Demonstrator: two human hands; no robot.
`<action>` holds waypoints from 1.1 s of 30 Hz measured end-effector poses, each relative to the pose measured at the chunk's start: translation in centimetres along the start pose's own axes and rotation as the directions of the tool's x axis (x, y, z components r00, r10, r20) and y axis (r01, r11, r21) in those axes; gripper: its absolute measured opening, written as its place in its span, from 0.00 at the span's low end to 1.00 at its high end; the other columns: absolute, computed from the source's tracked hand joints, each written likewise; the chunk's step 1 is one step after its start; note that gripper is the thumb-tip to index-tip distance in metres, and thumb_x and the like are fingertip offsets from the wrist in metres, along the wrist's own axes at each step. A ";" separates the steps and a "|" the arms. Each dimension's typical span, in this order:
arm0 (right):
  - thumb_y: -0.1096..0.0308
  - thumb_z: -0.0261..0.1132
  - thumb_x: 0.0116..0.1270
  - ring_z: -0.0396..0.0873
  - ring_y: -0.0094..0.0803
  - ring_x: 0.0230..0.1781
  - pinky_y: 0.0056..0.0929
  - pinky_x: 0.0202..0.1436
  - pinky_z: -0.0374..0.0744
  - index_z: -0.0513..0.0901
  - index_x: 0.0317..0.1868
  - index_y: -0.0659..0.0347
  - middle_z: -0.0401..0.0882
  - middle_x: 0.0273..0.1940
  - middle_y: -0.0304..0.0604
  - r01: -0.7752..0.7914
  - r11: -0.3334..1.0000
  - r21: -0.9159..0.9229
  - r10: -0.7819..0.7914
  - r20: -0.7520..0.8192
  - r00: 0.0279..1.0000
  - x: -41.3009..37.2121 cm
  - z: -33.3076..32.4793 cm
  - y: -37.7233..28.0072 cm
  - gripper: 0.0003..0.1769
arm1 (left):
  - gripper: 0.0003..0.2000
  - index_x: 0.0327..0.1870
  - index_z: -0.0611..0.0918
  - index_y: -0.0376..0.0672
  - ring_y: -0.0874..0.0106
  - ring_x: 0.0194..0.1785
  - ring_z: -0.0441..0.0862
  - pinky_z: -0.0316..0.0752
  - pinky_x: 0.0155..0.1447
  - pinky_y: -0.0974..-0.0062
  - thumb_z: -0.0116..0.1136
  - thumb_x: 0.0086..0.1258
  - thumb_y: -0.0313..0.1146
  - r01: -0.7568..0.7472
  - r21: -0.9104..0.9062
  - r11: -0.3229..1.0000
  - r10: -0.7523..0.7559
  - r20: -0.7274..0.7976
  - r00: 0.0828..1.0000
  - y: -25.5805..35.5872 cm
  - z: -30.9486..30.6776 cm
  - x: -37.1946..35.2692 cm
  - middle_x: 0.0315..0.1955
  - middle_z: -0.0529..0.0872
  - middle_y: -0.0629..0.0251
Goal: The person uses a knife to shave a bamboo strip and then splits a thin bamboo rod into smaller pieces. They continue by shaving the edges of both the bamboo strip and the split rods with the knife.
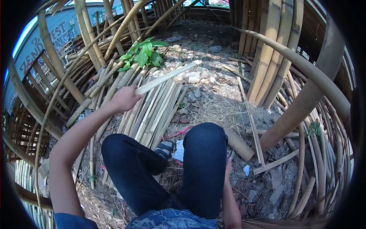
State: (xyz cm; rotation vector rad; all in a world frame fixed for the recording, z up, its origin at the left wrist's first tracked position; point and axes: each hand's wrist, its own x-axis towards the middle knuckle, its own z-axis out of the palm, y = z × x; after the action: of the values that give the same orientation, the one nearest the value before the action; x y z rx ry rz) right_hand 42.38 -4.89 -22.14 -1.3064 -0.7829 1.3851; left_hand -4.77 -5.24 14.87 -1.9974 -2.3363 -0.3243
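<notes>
My left hand (126,100) is closed around one end of a pale split bamboo strip (167,78), held out at a slant with its far end up and to the right. Below that strip, a stack of similar split bamboo strips (154,112) lies on the ground. Beside my right knee, my right hand (228,170) is partly hidden by the leg. A thin dark blade-like piece (231,152) sticks up from its fingers; its handle does not show. Near my right hand lies a thick bamboo piece (239,145).
Upright bamboo poles (268,49) stand at the right, with a thick curved pole (305,61) crossing there. A leafy green plant (143,54) grows behind the stack. Bamboo poles (110,82) lie at the left. Dry shavings (219,112) and stones cover the ground. My sandalled foot (164,149) is beside the strips.
</notes>
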 end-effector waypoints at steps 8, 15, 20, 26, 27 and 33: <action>0.39 0.52 0.80 0.57 0.19 0.19 0.28 0.24 0.57 0.64 0.17 0.51 0.59 0.18 0.27 0.129 0.988 -0.079 -0.148 -0.333 0.931 2.3 -3.4 -1.3 0.35 | 0.21 0.53 0.78 0.32 0.46 0.51 0.84 0.75 0.58 0.51 0.59 0.74 0.45 -0.047 0.107 0.993 0.042 0.041 0.998 3.3 -2.7 1.6 0.43 0.86 0.40; 0.46 0.53 0.82 0.53 0.17 0.19 0.27 0.23 0.53 0.61 0.17 0.52 0.56 0.17 0.26 0.349 0.930 -0.114 -0.366 -0.253 0.895 2.2 -3.6 -16.6 0.33 | 0.21 0.54 0.78 0.33 0.46 0.52 0.83 0.75 0.58 0.51 0.61 0.73 0.44 -0.048 0.054 0.997 0.049 -0.022 0.999 4.2 -1.0 1.3 0.44 0.86 0.41; 0.47 0.53 0.82 0.53 0.16 0.17 0.26 0.22 0.53 0.65 0.18 0.53 0.57 0.17 0.26 0.536 0.809 -0.243 -0.562 -0.049 0.826 1.5 -0.9 -27.8 0.32 | 0.20 0.55 0.76 0.34 0.47 0.52 0.84 0.77 0.57 0.50 0.60 0.73 0.41 -0.046 0.144 0.989 0.049 -0.020 0.999 6.5 -2.6 0.5 0.45 0.86 0.44; 0.41 0.59 0.75 0.79 0.43 0.20 0.42 0.26 0.73 0.79 0.22 0.62 0.77 0.18 0.47 0.818 0.069 -0.572 -0.479 0.700 0.530 -1.5 10.4 -33.8 0.33 | 0.15 0.48 0.73 0.34 0.46 0.45 0.86 0.79 0.50 0.50 0.57 0.74 0.39 -0.102 0.309 0.946 0.086 0.066 0.994 7.7 -0.4 2.2 0.39 0.86 0.44; 0.39 0.60 0.73 0.82 0.47 0.23 0.43 0.27 0.76 0.81 0.22 0.61 0.79 0.20 0.50 0.853 -0.026 -0.522 -0.430 0.776 0.461 -1.7 11.6 -34.2 0.33 | 0.15 0.48 0.72 0.34 0.46 0.44 0.85 0.78 0.50 0.50 0.57 0.75 0.39 -0.095 0.267 0.959 0.072 0.095 0.993 8.0 1.0 2.1 0.39 0.86 0.43; 0.38 0.64 0.69 0.81 0.46 0.20 0.45 0.26 0.77 0.81 0.23 0.58 0.81 0.20 0.46 0.901 0.016 -0.434 -0.538 0.756 0.374 -2.0 14.5 -30.5 0.31 | 0.15 0.48 0.72 0.35 0.45 0.40 0.86 0.80 0.45 0.50 0.58 0.74 0.38 -0.165 0.172 0.971 0.162 0.034 0.986 7.1 5.6 5.8 0.38 0.86 0.42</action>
State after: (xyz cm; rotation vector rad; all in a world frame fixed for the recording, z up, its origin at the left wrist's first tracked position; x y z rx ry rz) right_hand 35.50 3.70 9.85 -0.8576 -2.2850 0.2066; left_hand 1.78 2.51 11.27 -2.0975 -2.1097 -0.0881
